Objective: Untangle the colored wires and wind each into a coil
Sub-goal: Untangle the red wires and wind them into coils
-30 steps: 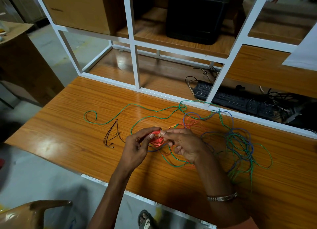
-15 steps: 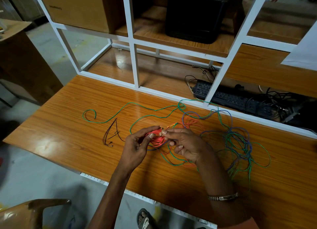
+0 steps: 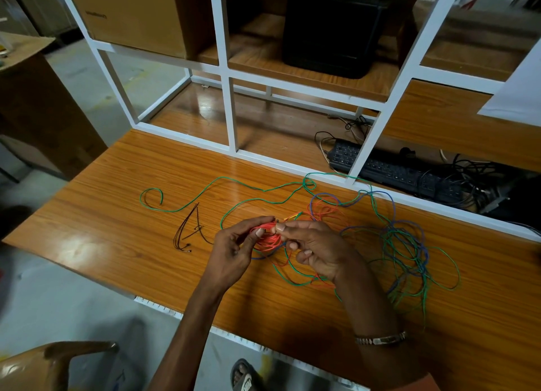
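A small red wire coil point(image 3: 268, 237) is held just above the wooden table point(image 3: 117, 229) between both hands. My left hand point(image 3: 234, 250) pinches its left side with thumb and fingers. My right hand point(image 3: 313, 247) pinches its right side. Loose red wire point(image 3: 325, 210) trails back from the coil. A long green wire point(image 3: 205, 190) snakes to the left and ends in a hook. A tangle of green and blue wires point(image 3: 407, 250) lies to the right of my right hand. A short bundle of dark wires point(image 3: 190, 229) lies left of my left hand.
A white metal shelf frame point(image 3: 231, 109) stands along the table's back edge. Behind it lie a black keyboard point(image 3: 389, 171) and black cables point(image 3: 474, 182). A black box point(image 3: 330, 30) and a cardboard box point(image 3: 134, 12) sit on the shelf. A chair back point(image 3: 44, 364) shows bottom left.
Both hands keep hold of the red coil in nearly the same place. The fingers have shifted slightly around it.
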